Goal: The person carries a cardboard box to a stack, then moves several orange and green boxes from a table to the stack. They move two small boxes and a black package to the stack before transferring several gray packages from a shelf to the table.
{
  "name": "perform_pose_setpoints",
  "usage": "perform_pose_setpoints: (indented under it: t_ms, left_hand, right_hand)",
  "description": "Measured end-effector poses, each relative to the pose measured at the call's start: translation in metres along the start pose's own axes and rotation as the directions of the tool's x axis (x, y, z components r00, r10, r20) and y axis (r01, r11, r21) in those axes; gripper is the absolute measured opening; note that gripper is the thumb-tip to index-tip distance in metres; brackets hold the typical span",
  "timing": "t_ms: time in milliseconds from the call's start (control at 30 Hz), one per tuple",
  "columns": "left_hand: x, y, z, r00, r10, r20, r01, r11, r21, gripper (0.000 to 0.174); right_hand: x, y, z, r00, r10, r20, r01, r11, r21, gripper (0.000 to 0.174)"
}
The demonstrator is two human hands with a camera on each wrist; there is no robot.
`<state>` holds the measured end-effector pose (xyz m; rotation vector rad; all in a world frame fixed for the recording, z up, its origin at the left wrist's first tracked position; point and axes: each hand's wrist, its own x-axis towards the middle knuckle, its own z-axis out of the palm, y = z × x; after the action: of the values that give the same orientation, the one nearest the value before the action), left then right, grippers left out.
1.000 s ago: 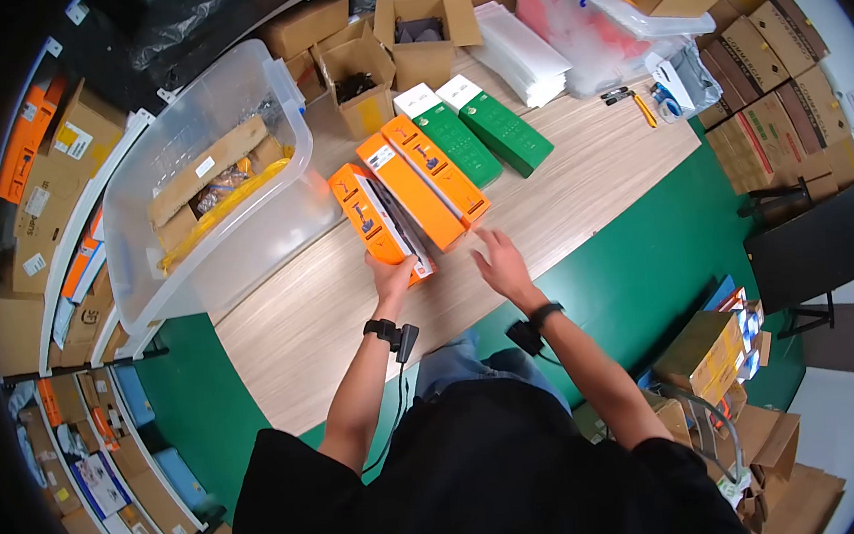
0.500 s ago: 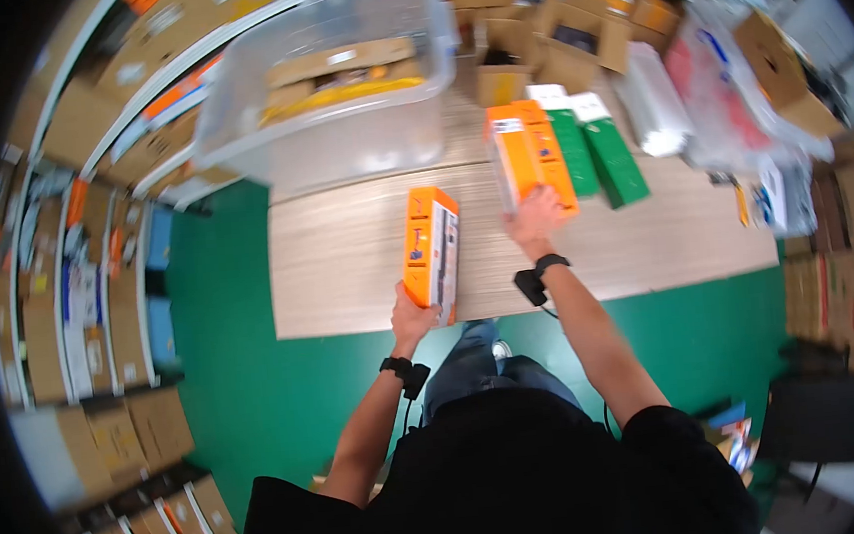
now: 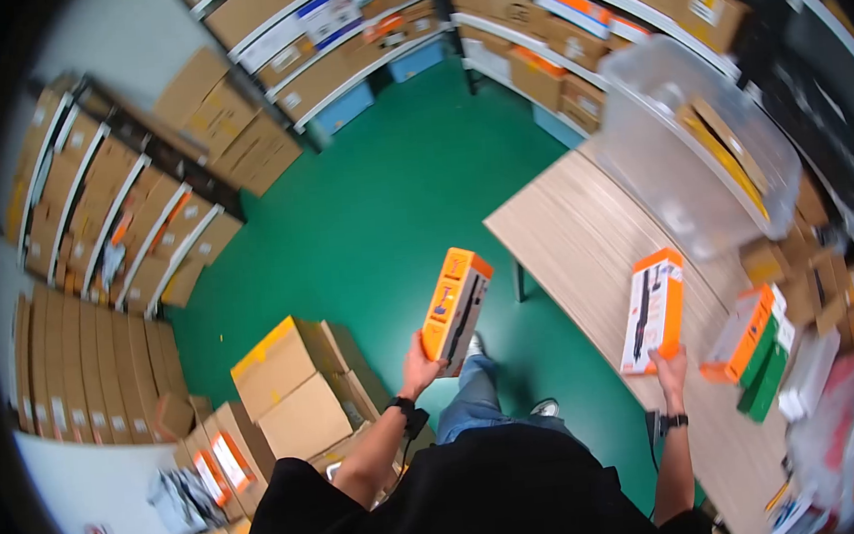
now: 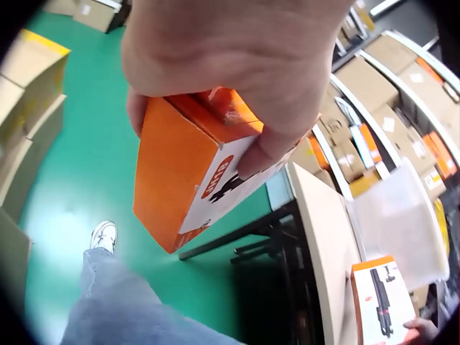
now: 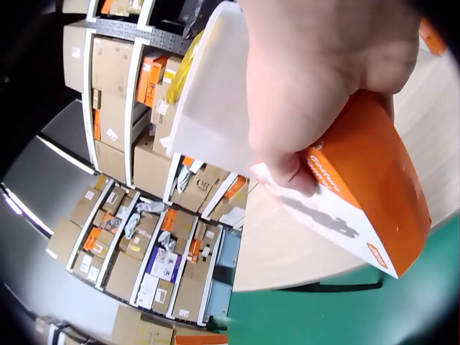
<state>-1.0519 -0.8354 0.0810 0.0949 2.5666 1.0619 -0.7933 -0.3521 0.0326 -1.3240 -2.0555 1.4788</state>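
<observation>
My left hand (image 3: 419, 369) grips the lower end of an orange and white box (image 3: 458, 310), out over the floor beside the table. In the left wrist view the fingers and thumb wrap round that orange carton (image 4: 172, 172). My right hand (image 3: 670, 370) holds a second orange and white box (image 3: 654, 311) by its near end, over the table top. The right wrist view shows the thumb on the white printed face and the orange side (image 5: 384, 180) toward the camera. A third orange box (image 3: 741, 335) lies on the table, with green boxes (image 3: 766, 371) beside it.
The wooden table (image 3: 569, 226) bears a large clear plastic bin (image 3: 680, 162) at its back. Stacked brown cartons (image 3: 291, 383) stand on the floor at the left. Shelves of boxes (image 3: 328, 34) line the room, and green floor (image 3: 361, 192) lies between.
My right hand has taken hold of an orange box and moved it off the other boxes. The left-hand box has gone from the table out over the floor, as the view turned left.
</observation>
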Motion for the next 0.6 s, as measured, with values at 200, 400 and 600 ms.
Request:
perform_pose_setpoints:
  t_ms: [200, 400, 600]
  left_hand:
    - [-0.034, -0.158, -0.091, 0.862, -0.415, -0.29, 0.304, 0.883, -0.359, 0.081]
    - [-0.052, -0.266, -0.138, 0.659, -0.589, -0.468, 0.084, 0.676, -0.732, 0.078]
    - [-0.02, -0.272, -0.23, 0.486, -0.764, -0.424, -0.16, 0.4, -0.903, 0.072]
  right_hand:
    - [-0.047, -0.079, 0.112, 0.865, 0.032, 0.5, -0.062, 0.997, 0.044, 0.052]
    - [-0.069, -0.132, 0.336, 0.639, 0.038, 0.768, -0.109, 0.993, 0.042, 0.052]
    - [-0.074, -0.279, 0.555, 0.379, -0.11, 0.919, -0.033, 0.991, 0.132, 0.054]
